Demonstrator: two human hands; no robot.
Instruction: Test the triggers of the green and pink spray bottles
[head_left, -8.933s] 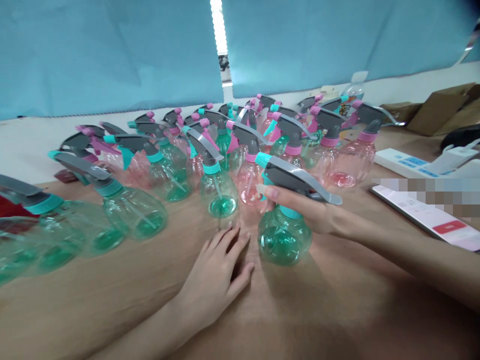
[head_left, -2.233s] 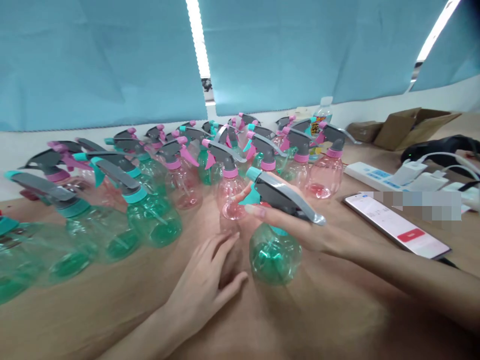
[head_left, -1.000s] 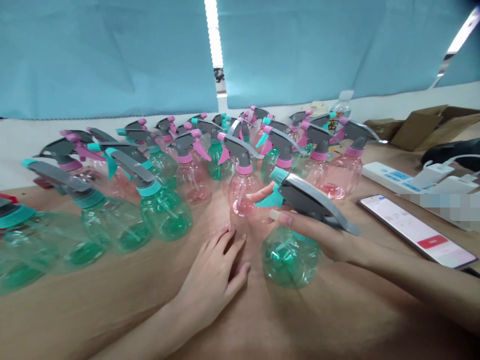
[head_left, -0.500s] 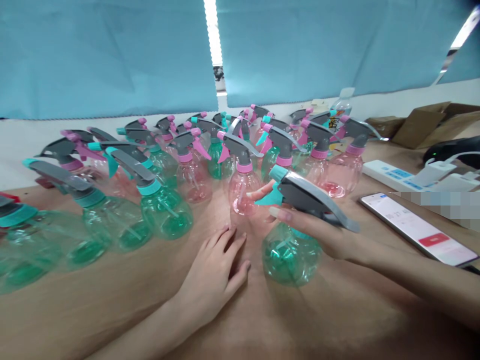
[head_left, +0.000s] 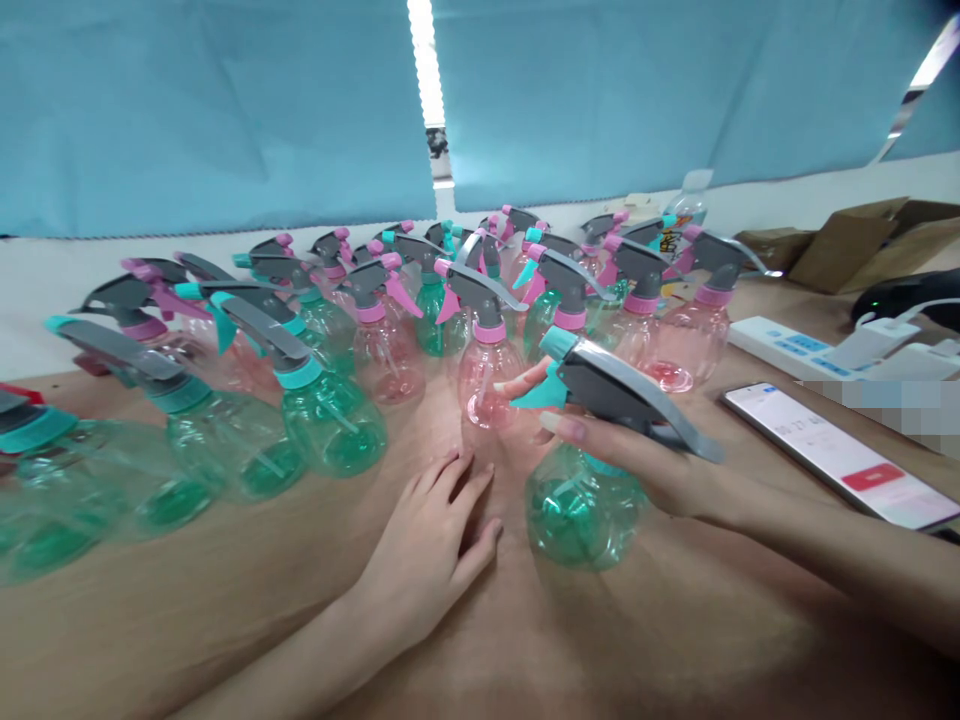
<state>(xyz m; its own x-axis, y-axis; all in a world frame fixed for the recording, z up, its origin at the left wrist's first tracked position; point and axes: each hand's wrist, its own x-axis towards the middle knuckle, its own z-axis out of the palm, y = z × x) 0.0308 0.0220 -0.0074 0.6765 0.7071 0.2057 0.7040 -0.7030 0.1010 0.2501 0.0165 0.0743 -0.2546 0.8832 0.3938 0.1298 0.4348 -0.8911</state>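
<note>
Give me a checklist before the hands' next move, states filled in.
Bare right hand around the neck of the round, translucent green plastic spray bottle: ok.
Bare left hand free, resting on the smooth brown tabletop: ok.
Green bottle's base settled on the tabletop: cannot tell.
Space beyond the right hand clear: not ok, round, translucent pink plastic spray bottle stands there.
Flat, dark-edged smartphone clear of right hand: ok.

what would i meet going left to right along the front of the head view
Green spray bottles → left hand → spray bottle held in the right hand → phone
</note>
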